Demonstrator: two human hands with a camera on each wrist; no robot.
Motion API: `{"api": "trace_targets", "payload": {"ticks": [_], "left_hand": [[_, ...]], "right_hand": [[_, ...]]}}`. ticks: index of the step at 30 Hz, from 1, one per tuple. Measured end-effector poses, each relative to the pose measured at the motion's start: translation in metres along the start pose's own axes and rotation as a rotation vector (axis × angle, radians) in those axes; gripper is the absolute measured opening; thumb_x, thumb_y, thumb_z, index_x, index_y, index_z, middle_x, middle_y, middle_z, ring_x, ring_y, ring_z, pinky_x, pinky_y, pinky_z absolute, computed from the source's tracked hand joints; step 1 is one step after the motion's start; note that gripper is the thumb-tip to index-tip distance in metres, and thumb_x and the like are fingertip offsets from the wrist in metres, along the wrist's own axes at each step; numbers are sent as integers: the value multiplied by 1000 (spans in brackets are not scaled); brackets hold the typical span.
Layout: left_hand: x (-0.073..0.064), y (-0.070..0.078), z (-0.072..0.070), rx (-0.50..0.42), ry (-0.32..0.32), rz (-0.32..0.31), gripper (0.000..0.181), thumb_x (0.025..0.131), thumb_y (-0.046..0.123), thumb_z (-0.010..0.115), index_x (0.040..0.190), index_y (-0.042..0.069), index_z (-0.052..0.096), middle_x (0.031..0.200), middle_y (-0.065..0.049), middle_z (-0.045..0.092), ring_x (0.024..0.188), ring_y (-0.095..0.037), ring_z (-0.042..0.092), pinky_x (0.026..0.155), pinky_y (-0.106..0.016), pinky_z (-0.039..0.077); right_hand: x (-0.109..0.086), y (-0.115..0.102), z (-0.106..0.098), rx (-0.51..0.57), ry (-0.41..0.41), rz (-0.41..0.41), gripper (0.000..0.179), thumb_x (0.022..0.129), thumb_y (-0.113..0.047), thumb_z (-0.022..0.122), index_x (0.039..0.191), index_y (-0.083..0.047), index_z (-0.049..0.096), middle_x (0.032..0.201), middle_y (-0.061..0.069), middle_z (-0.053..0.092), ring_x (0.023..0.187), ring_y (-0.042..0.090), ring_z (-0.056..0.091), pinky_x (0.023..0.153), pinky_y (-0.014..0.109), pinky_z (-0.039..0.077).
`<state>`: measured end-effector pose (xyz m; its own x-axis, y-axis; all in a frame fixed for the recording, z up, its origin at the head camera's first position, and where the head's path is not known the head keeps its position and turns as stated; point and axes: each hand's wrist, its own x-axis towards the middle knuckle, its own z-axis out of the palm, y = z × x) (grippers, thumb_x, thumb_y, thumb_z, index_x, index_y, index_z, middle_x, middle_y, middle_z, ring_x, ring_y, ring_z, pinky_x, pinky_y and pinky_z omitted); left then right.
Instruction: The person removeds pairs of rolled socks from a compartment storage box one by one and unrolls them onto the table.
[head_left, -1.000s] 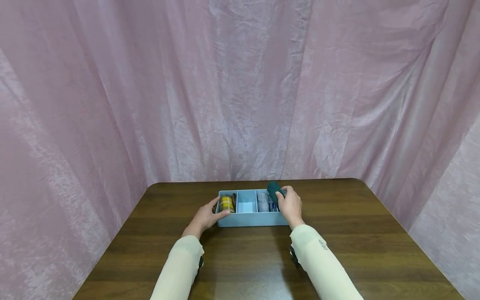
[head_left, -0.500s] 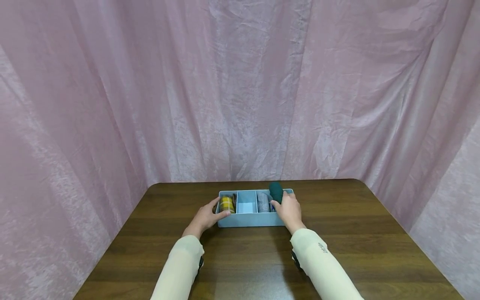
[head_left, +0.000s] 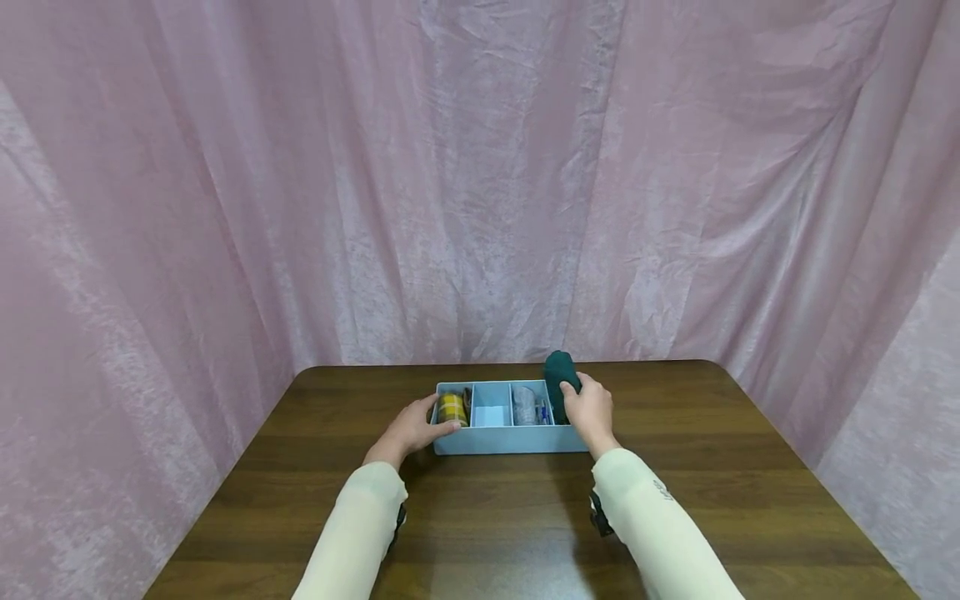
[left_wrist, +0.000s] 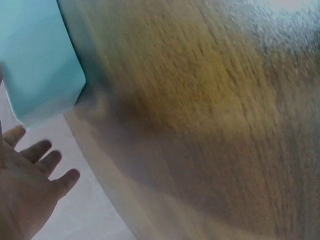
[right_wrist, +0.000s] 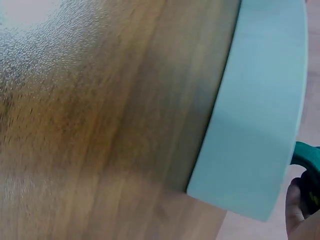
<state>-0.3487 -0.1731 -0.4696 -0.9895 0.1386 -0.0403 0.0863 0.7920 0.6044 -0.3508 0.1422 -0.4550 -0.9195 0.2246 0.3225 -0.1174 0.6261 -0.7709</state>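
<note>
A pale blue divided box (head_left: pixel 510 441) stands near the table's far edge. At its left end my left hand (head_left: pixel 408 429) rests with the thumb on the front rim; in the left wrist view its other fingers (left_wrist: pixel 42 150) spread loosely past the box corner. Over the rightmost compartment my right hand (head_left: pixel 591 412) pinches a dark green cloth roll (head_left: pixel 558 373), perhaps a sock, which leans up above the back rim. A yellow plaid roll (head_left: pixel 452 407) lies in the left compartment. A grey roll (head_left: pixel 524 406) sits in the third one, beside a small blue-and-white item (head_left: pixel 543 412).
The second compartment (head_left: pixel 491 414) shows its bare floor. Brown wooden table (head_left: pixel 495 517) surface extends in front of and beside the box. Pink velvet curtain (head_left: pixel 480 183) hangs close behind the table's far edge.
My right hand first moved the green roll lower, then raised it and shifted slightly right, uncovering the blue-and-white item. My left hand has stayed at the box's left end.
</note>
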Motion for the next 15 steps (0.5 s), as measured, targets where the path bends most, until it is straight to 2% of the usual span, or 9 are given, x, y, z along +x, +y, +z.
{"api": "trace_targets", "payload": {"ticks": [4,7,11,15], "left_hand": [[-1,10,-2,37,64,58,80,92,49,67,154,10,36,157,-22,29,143,-42,26,111,-65,21],[0,26,-1,-4,111,112,70,95,44,65,152,12,40,157,-20,31,144,-40,26,112,-63,21],[2,55,4,-93,125,192,58,98,38,62,149,15,47,152,-13,41,141,-35,34,111,-58,29],[2,84,12,-164,100,299,46,102,32,58,144,15,54,140,-10,55,128,-30,50,102,-51,42]], "right_hand": [[1,-8,-7,50,-4,43,41,100,-25,60,131,2,61,120,27,65,109,43,61,93,56,47],[1,-14,-12,84,-4,53,44,100,-26,59,133,3,59,125,26,62,114,42,59,95,55,46],[0,-25,-17,109,7,61,45,100,-28,58,134,2,59,128,25,61,117,41,57,97,54,45],[-5,-39,-18,156,1,80,46,100,-30,59,135,0,58,129,23,61,118,40,56,99,54,44]]}}
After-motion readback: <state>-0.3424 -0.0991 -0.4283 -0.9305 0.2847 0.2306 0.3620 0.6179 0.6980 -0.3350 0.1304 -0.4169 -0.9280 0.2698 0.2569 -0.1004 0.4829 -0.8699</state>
